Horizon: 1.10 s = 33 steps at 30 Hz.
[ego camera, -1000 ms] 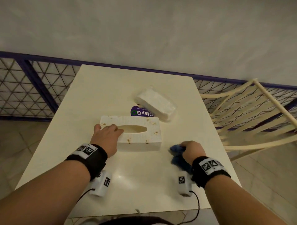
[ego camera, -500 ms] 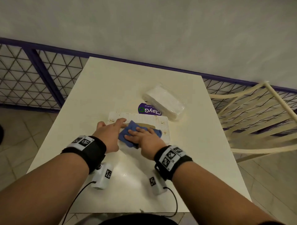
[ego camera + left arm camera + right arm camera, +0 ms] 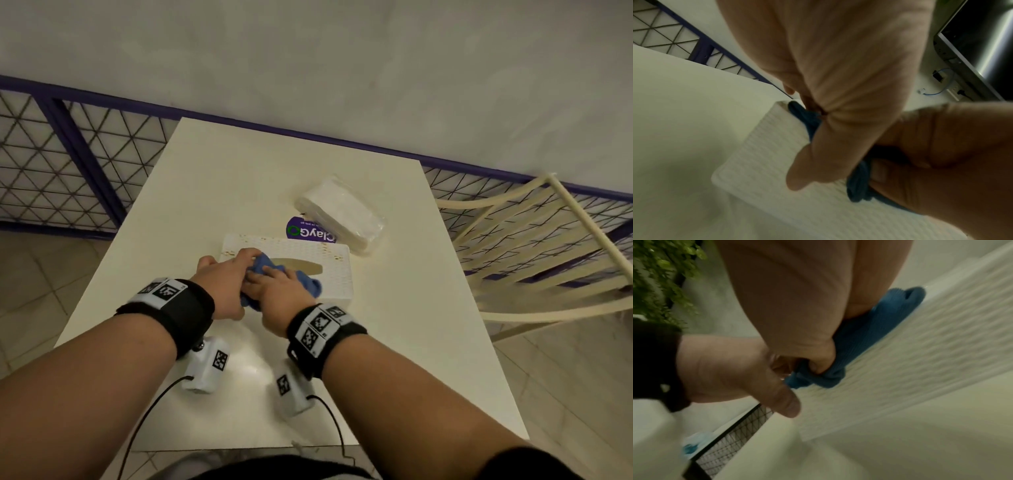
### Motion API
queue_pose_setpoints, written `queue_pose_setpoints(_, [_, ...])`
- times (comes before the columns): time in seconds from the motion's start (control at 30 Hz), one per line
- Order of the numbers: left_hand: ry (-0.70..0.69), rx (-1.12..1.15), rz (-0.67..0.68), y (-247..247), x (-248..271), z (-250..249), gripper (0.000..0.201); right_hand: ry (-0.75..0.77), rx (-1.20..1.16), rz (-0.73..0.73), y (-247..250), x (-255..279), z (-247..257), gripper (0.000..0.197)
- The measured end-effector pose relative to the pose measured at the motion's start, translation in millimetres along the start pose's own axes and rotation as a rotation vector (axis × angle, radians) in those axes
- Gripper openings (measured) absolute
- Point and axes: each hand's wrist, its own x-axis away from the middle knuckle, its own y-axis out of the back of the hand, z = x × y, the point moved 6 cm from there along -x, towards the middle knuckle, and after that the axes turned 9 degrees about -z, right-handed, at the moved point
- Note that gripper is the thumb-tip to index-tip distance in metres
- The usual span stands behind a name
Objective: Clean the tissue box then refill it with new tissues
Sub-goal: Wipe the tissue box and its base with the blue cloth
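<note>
Left side first: a purple-framed wire mesh panel stands behind the white table, against a pale wall.

The left hand reaches in from the lower left, forearm angled toward the table's centre, a black wrist strap with printed markers around the wrist. Its fingers lie over the left end of the tissue box, and its thumb presses against the box's near side wall. The grip is loose, fingers bent over the top edge and meeting the cloth.

The tissue box, white and woven in texture, sits flat at the table's centre with its oval slot facing up. 1 blue cloth lies bunched on the box top, partly covering the slot's left end.

The right hand comes in from the lower right, crossing close beside the left hand so the 2 touch. Its fingers are curled into the cloth, thumb tucked into a fold (right wrist view), pressing the cloth on the box top.

Behind the box, just beside its far right corner, lies a purple label, and a clear-wrapped pack of tissues rests partly over it. Furthest right, a cream slatted chair stands near the table.
</note>
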Motion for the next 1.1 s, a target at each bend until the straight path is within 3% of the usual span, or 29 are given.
queue_pose_setpoints(0.13, [0.021,-0.034,0.044,-0.3,-1.3,0.8,0.1,-0.082,-0.066,0.038,-0.2,38.0,-65.2,0.07])
queue_pose_setpoints(0.27, [0.046,0.021,0.042,-7.4,0.3,5.1,0.096,-0.273,-0.147,-0.059,1.2,76.3,-123.4,0.068])
queue_pose_setpoints(0.37, [0.092,0.085,0.061,-13.6,1.1,9.8,0.094,-0.255,-0.079,-0.098,1.6,59.4,-97.1,0.065])
queue_pose_setpoints(0.5, [0.046,-0.008,0.059,-5.9,0.2,-0.5,0.094,-0.124,-0.027,-0.011,-5.5,20.2,-33.7,0.066])
queue_pose_setpoints(0.63, [0.016,-0.121,0.043,-2.2,-0.2,-8.0,0.098,-0.137,-0.022,0.04,-4.1,29.0,-46.0,0.071])
queue_pose_setpoints(0.73, [0.005,-0.186,0.02,-2.3,3.1,-13.0,0.097,-0.252,-0.1,-0.042,1.4,61.6,-94.6,0.068])
queue_pose_setpoints(0.87, [0.011,-0.234,-0.004,-3.2,7.1,-18.3,0.094,-0.511,-0.408,-0.117,13.6,89.1,-133.4,0.034])
queue_pose_setpoints(0.93, [-0.006,-0.265,-0.028,-2.6,8.8,-25.1,0.092,-0.619,-0.601,-0.235,35.9,97.0,-141.9,0.023])
queue_pose_setpoints(1.03, [-0.084,-0.271,-0.115,-4.4,8.1,-52.2,0.087,-0.611,-0.661,-0.33,80.9,101.6,-140.8,0.039])
queue_pose_setpoints(1.1, [-0.106,-0.263,-0.145,-8.4,3.0,-71.7,0.074,-0.591,-0.7,-0.453,106.9,103.8,-138.4,0.048])
